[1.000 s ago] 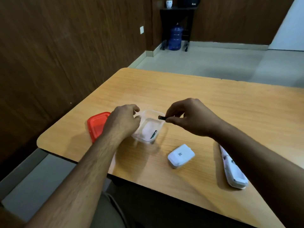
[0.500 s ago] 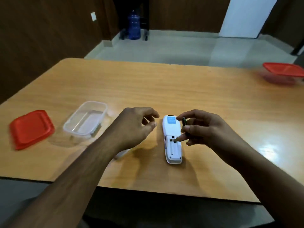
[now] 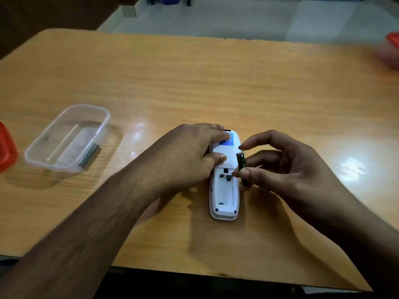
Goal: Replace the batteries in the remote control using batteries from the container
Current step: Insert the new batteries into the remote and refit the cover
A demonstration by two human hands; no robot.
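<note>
The white remote control (image 3: 224,190) lies face down near the table's front edge, its battery bay open and bare. My left hand (image 3: 183,160) rests on the remote's upper half, thumb and fingers pressing it. My right hand (image 3: 287,167) pinches a dark green battery (image 3: 241,161) just to the right of the bay, held nearly upright. At the left stands the clear plastic container (image 3: 101,124) with one more battery (image 3: 89,155) lying inside along its right wall.
A red lid (image 3: 5,147) pokes in at the left edge beside the container. Another red-lidded container (image 3: 391,48) sits blurred at the far right. The wooden table (image 3: 216,83) ends just below the remote; floor lies beyond its far edge.
My right hand carried the battery from the container over to the remote. My left hand left the container and came down on the remote. The camera view swung right and closer.
</note>
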